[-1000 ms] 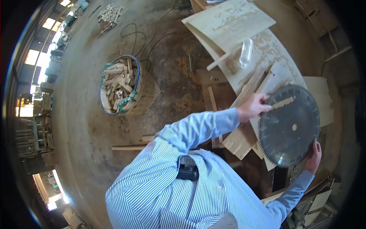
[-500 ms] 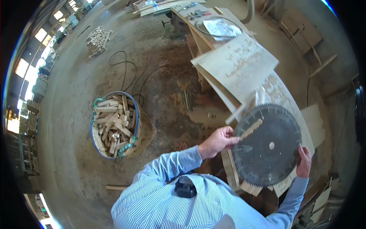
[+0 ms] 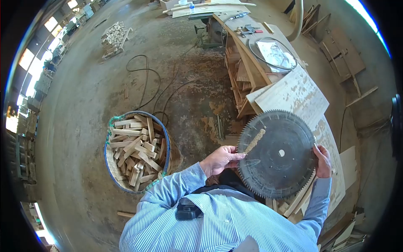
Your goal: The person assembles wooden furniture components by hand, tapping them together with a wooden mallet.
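A large round saw blade [image 3: 289,172], dark grey with a toothed rim and a small centre hole, is held up in front of my body. My left hand [image 3: 221,160] pinches its left edge between thumb and fingers. On the opposite edge, my right hand [image 3: 323,161] grips the rim. A pale brown streak [image 3: 255,140] runs across the upper left of the blade's face. Behind the blade lie pale wooden boards [image 3: 294,93] on a long bench.
A blue-rimmed wicker basket [image 3: 168,145] full of wood pieces stands on the floor to the left. Black cables [image 3: 147,80] lie beyond it. Clamps [image 3: 249,30] and a plastic-wrapped item [image 3: 275,54] rest on the bench. A wood pile [image 3: 115,38] stands farther back.
Both hands and the blade have moved left in the view, and the blade's face is turned slightly. The basket and bench appear shifted as the camera view has moved.
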`<state>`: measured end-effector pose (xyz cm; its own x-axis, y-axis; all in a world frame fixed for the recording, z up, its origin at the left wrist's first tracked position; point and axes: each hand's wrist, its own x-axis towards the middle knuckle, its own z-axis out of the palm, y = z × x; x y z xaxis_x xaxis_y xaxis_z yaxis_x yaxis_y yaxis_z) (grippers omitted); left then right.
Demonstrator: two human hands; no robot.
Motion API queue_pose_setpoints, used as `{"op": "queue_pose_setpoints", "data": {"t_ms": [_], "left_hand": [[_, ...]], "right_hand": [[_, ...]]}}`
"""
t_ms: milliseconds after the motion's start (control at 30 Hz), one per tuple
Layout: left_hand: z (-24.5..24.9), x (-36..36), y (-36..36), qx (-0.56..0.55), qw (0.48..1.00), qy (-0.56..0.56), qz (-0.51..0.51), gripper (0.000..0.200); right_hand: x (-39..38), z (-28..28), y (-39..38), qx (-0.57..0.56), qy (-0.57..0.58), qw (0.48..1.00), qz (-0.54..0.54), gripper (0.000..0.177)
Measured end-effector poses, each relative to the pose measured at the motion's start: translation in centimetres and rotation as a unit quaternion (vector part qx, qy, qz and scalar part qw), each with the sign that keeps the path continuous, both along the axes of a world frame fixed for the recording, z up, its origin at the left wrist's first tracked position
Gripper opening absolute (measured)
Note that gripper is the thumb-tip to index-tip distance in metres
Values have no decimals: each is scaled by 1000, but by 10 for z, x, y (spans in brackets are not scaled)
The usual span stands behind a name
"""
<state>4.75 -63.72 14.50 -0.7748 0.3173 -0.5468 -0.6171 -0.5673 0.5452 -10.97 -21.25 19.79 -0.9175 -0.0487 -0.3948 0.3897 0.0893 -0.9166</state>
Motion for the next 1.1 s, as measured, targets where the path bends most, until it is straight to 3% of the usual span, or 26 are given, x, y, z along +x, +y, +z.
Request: {"op": "queue_pose_setpoints", "data": {"t_ms": [367, 533, 767, 900, 1100], "left_hand": [[-18, -90, -160, -11, 994, -16, 104, 20], [7, -145, -240, -64, 984, -21, 167, 28], [-3, -191, -340, -41, 971, -10, 237, 22], [-14, -233, -395, 1, 965, -10, 260, 21], [-20, -329, -501, 1, 968, 27, 251, 18]], "right_hand": [[-199, -28, -216, -4, 9, 990, 137, 19], [-293, -52, -337, -43, 20, 980, 194, 22], [-391, -14, -502, -14, 3, 957, 290, 22], [-465, -31, -577, -57, -48, 930, 359, 22], [-553, -31, -668, -75, -44, 935, 343, 22]]}}
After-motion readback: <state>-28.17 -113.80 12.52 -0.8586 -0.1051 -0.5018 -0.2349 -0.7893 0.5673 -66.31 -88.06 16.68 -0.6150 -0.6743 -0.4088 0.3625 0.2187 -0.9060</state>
